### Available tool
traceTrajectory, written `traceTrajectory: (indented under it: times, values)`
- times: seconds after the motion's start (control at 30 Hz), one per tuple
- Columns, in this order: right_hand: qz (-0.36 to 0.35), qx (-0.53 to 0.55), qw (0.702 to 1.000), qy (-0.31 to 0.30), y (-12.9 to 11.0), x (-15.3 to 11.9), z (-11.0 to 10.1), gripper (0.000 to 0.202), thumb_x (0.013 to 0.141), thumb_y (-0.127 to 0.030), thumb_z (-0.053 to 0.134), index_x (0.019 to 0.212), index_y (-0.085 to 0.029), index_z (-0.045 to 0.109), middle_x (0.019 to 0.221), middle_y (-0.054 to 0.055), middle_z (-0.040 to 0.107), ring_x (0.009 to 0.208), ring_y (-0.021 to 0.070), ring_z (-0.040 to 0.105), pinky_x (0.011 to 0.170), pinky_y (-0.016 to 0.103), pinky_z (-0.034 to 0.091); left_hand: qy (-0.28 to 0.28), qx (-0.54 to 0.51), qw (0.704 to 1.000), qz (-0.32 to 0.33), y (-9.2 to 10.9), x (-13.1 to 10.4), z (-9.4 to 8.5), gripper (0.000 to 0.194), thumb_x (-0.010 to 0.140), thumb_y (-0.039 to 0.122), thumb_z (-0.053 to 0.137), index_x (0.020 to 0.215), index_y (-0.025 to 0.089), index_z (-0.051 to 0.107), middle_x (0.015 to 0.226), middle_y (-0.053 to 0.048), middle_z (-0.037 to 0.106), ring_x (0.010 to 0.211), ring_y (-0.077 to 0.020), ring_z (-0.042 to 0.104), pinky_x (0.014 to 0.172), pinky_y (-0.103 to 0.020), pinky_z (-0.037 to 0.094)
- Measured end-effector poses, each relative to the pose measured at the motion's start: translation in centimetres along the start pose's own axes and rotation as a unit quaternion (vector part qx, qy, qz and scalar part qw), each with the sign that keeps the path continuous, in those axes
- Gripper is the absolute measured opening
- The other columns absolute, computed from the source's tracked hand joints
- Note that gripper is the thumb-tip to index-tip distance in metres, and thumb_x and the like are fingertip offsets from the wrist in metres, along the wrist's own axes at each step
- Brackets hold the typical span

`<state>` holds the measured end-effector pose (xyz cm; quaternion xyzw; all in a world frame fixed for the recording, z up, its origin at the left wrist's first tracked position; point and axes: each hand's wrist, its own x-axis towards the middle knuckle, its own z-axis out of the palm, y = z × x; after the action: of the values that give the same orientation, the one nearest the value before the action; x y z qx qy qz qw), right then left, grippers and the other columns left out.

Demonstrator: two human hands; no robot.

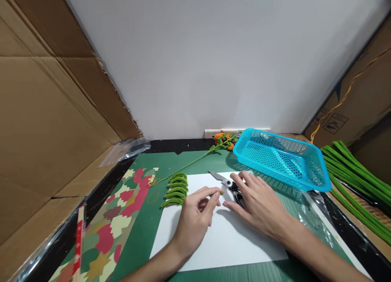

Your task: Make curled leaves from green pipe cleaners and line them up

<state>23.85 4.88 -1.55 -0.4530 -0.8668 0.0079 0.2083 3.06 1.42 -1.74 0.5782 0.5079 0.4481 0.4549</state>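
Note:
Over the white paper (210,249), my left hand (197,215) pinches a small green piece (220,193) between thumb and index finger. My right hand (259,200) is spread, palm down, just to the right, over the handles of the scissors (227,182); whether it touches them cannot be made out. The scissors' blades point to the upper left. Several curved green fuzzy pieces (177,190) lie in a row at the paper's left edge. Behind them, a long green stem (192,162) with orange flowers (221,138) lies across the green mat.
A blue perforated basket (281,160) stands at the back right, beside a bundle of green fuzzy stems (360,176). Patterned paper (122,213) and a red strip (78,241) lie on the left. Cardboard walls (45,90) flank the table.

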Motion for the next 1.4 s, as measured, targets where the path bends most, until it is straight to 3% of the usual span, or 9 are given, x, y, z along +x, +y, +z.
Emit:
traceTrajectory:
  times: [0.1, 0.33, 0.53, 0.63, 0.77, 0.97, 1.07, 1.2, 1.4]
  values:
    - [-0.006, -0.035, 0.999, -0.017, 0.2, -0.4, 0.7, 0.057, 0.099, -0.056, 0.064, 0.141, -0.019, 0.052, 0.120, 0.015, 0.067, 0.104, 0.0363, 0.065, 0.082, 0.053, 0.057, 0.016, -0.017, 1.000, -0.009, -0.1, 0.2, 0.1, 0.032, 0.101, 0.047, 0.066, 0.106, 0.017, 0.077, 0.082, 0.000, 0.064, 0.046, -0.0052, 0.046, 0.044, -0.022, 0.033]
    - [-0.022, -0.077, 0.997, -0.019, 0.4, -0.6, 2.3, 0.038, 0.096, -0.011, 0.051, 0.134, -0.016, 0.056, 0.115, 0.017, 0.067, 0.097, 0.0342, 0.064, 0.077, 0.049, 0.059, 0.007, -0.055, 0.998, -0.021, -0.2, 0.5, 0.3, 0.034, 0.102, 0.049, 0.062, 0.096, 0.017, 0.069, 0.079, 0.002, 0.062, 0.042, -0.0041, 0.048, 0.039, -0.019, 0.029]
    - [0.042, 0.119, 0.991, 0.055, 1.0, 0.1, 1.3, 0.053, 0.093, -0.011, 0.053, 0.146, -0.019, 0.044, 0.113, 0.014, 0.071, 0.098, 0.0317, 0.066, 0.079, 0.048, 0.060, -0.009, -0.082, 0.996, -0.033, 0.1, 0.2, 0.3, 0.029, 0.103, 0.046, 0.063, 0.099, 0.017, 0.065, 0.081, 0.003, 0.062, 0.043, -0.0022, 0.049, 0.039, -0.017, 0.024]
    - [0.088, 0.303, 0.944, 0.096, 1.1, 0.5, 0.4, 0.050, 0.094, -0.023, 0.062, 0.142, -0.023, 0.047, 0.113, 0.009, 0.070, 0.090, 0.0245, 0.067, 0.081, 0.044, 0.059, -0.018, -0.099, 0.994, -0.041, 0.2, 0.1, 0.3, 0.028, 0.101, 0.045, 0.067, 0.104, 0.017, 0.068, 0.080, 0.003, 0.062, 0.042, -0.0020, 0.048, 0.038, -0.016, 0.023]
    - [0.130, 0.496, 0.842, 0.166, 0.7, 0.8, -0.3, 0.044, 0.091, -0.031, 0.074, 0.132, -0.025, 0.059, 0.112, 0.007, 0.071, 0.097, 0.0225, 0.069, 0.084, 0.039, 0.060, -0.029, -0.136, 0.989, -0.049, 0.6, 0.3, 0.3, 0.030, 0.097, 0.045, 0.070, 0.104, 0.016, 0.067, 0.080, 0.003, 0.061, 0.039, -0.0016, 0.048, 0.035, -0.016, 0.024]
    - [0.184, 0.640, 0.724, 0.180, -0.1, 0.9, -1.1, 0.029, 0.105, -0.043, 0.059, 0.130, -0.028, 0.055, 0.115, 0.008, 0.074, 0.076, 0.0185, 0.074, 0.067, 0.034, 0.062, -0.101, -0.170, 0.976, -0.089, 0.8, 0.5, 0.1, 0.027, 0.103, 0.045, 0.061, 0.110, 0.018, 0.059, 0.080, -0.001, 0.070, 0.039, -0.0049, 0.055, 0.036, -0.015, 0.023]
    - [0.154, 0.651, 0.724, 0.168, -0.5, 0.9, -1.1, 0.022, 0.109, -0.042, 0.049, 0.128, -0.032, 0.044, 0.117, 0.006, 0.072, 0.082, 0.0206, 0.078, 0.069, 0.036, 0.064, -0.112, -0.165, 0.975, -0.093, 1.0, 0.2, 0.3, 0.024, 0.106, 0.044, 0.056, 0.109, 0.021, 0.054, 0.083, -0.002, 0.074, 0.042, -0.0056, 0.056, 0.039, -0.015, 0.025]
    - [0.118, 0.636, 0.749, 0.146, -0.9, 0.5, -0.5, 0.024, 0.106, -0.038, 0.054, 0.122, -0.033, 0.038, 0.134, 0.010, 0.063, 0.105, 0.0247, 0.077, 0.092, 0.046, 0.064, -0.131, -0.165, 0.973, -0.092, 1.2, -0.5, 0.7, 0.025, 0.107, 0.047, 0.055, 0.108, 0.022, 0.055, 0.087, -0.003, 0.074, 0.047, -0.0066, 0.055, 0.041, -0.017, 0.026]
    - [0.089, 0.644, 0.751, 0.118, -1.2, 0.0, -0.7, 0.032, 0.089, -0.017, 0.055, 0.110, -0.030, 0.035, 0.141, 0.011, 0.059, 0.119, 0.0268, 0.073, 0.111, 0.060, 0.053, -0.117, -0.092, 0.984, -0.093, 0.4, -0.8, 1.2, 0.029, 0.098, 0.046, 0.072, 0.106, 0.019, 0.075, 0.052, 0.007, 0.050, 0.048, -0.0082, 0.045, 0.046, -0.018, 0.032]
